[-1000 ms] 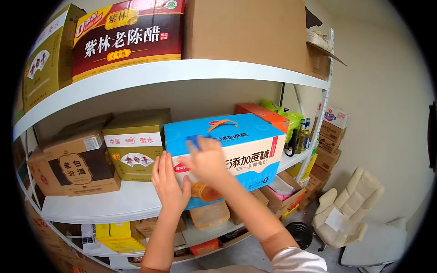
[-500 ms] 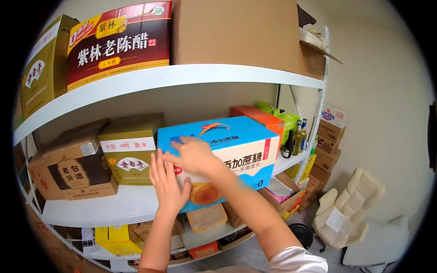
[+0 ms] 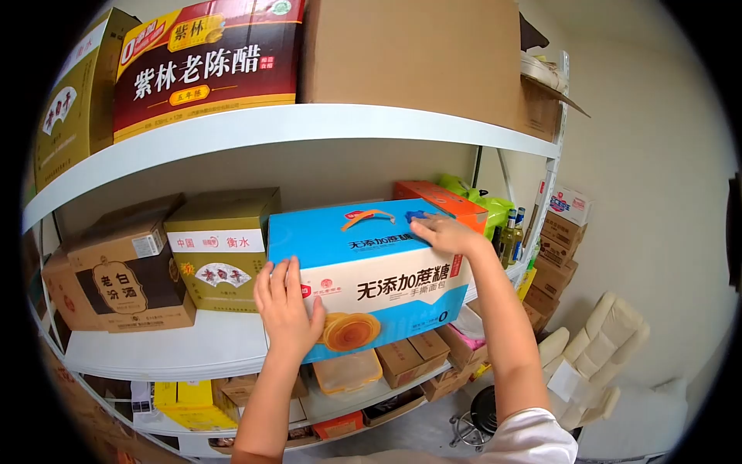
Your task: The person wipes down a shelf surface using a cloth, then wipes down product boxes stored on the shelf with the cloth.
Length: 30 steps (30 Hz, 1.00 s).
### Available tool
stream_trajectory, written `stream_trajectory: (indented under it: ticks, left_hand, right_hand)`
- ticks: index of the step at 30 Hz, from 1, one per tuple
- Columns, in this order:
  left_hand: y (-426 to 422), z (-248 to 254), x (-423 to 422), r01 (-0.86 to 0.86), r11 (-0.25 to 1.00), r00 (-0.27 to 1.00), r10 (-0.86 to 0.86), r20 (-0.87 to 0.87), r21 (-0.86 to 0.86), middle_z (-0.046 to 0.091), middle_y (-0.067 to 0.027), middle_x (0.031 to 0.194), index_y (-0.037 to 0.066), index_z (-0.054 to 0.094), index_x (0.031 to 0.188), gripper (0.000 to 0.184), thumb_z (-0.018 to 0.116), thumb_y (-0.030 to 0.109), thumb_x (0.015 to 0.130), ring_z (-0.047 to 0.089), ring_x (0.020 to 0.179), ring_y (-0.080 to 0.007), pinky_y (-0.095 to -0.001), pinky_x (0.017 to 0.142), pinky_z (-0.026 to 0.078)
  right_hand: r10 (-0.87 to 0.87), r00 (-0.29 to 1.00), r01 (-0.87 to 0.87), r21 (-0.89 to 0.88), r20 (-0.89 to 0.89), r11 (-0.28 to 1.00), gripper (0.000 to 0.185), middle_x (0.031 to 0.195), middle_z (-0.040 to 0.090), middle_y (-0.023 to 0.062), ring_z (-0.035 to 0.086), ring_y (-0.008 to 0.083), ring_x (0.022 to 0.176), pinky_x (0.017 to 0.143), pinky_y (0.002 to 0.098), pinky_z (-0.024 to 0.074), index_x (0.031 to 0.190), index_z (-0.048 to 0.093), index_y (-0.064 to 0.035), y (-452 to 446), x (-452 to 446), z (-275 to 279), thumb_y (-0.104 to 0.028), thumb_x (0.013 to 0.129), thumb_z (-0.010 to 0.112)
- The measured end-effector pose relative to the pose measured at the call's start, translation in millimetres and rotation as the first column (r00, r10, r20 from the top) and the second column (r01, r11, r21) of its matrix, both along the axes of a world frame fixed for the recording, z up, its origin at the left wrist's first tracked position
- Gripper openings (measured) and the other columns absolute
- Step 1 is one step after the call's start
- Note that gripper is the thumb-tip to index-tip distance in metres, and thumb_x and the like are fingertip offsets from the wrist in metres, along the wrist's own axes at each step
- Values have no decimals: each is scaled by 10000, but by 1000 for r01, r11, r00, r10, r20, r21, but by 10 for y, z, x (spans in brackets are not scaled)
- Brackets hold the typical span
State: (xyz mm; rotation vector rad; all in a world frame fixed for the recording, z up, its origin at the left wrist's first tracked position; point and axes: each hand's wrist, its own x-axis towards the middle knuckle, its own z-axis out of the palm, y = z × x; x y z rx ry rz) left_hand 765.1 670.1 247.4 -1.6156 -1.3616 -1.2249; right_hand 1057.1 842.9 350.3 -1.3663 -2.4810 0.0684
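A blue and white carton with an orange strap handle sits on the middle shelf, its front edge tilted toward me. Against the carton's left front corner rests my left hand, fingers spread, holding nothing. My right hand is over the right part of the carton's top, closed on a dark blue cloth that is pressed to the surface; part of the cloth is hidden under the fingers.
Left of the carton stand a gold box and a brown box. An orange box and bottles are behind and right. The upper shelf edge runs overhead. A beige chair stands at the right.
My right hand has moved with the blue cloth from the carton's left side to its right side. My left hand has stayed at the left front corner.
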Motion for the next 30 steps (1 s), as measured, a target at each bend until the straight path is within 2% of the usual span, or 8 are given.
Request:
stream_trajectory:
  ticks: [5,7,11,17,21,22,25,30]
  left_hand:
    - [-16,12,11,12,1000,1000,-12,12,5,469,-189,1271,-21,466,1314,685,688,157,692,386,1241,-413,-555,1039,305]
    - [-18,7,3,19,1000,1000,-19,16,-5,462,-193,1287,-17,459,1323,699,691,148,684,379,1252,-420,-546,1041,303]
    - [-25,-15,-9,26,1000,999,-26,21,-14,457,-193,1305,-4,458,1328,718,702,147,669,371,1267,-424,-534,1044,303]
    - [-50,-17,-48,54,997,998,-53,25,-46,453,-182,1315,7,451,1338,743,714,152,659,371,1268,-418,-536,1042,312]
    - [-95,0,-99,60,996,998,-60,7,-69,445,-178,1320,9,445,1345,757,716,153,652,370,1269,-416,-540,1043,316]
    - [-102,3,-109,71,994,997,-72,0,-78,442,-177,1321,10,441,1349,768,717,155,647,370,1268,-415,-541,1045,316]
    - [-128,16,-142,75,992,997,-77,-16,-100,435,-175,1324,10,434,1358,789,718,160,638,370,1265,-415,-543,1046,318]
    - [-136,18,-148,105,989,994,-107,-14,-103,427,-172,1327,9,426,1367,809,721,168,631,371,1263,-412,-542,1043,323]
  right_hand:
    - [-102,994,104,-100,27,990,899,1470,422,173,395,349,1361,1125,421,312,1413,471,-98,120,-59,223,-784,881,240]
    - [-242,965,257,-189,99,948,963,1473,420,167,384,338,1371,1129,428,302,1436,440,-108,109,-180,356,-832,842,215]
    - [-218,965,249,-253,143,935,1013,1527,340,142,304,340,1414,1152,460,251,1429,457,-136,0,-500,526,-871,802,150]
    - [12,991,31,-323,130,946,1093,1512,344,194,273,349,1423,1147,452,252,1444,419,-86,181,-1251,524,-889,779,92]
    - [177,961,-118,-265,213,957,996,1482,408,164,343,329,1393,1148,452,250,1364,541,-145,99,-1872,501,-860,813,120]
    - [289,945,-250,-233,152,940,984,1502,381,152,318,325,1410,1156,457,228,1401,497,-148,-23,-1980,474,-856,817,144]
    - [277,922,-213,-243,269,946,1046,1548,289,159,278,328,1429,1171,405,206,1486,340,-105,-250,-2211,400,-875,802,164]
    - [486,835,-405,-310,257,860,1062,1570,237,150,224,339,1446,1175,424,182,1510,279,-109,-340,-2335,400,-881,794,139]
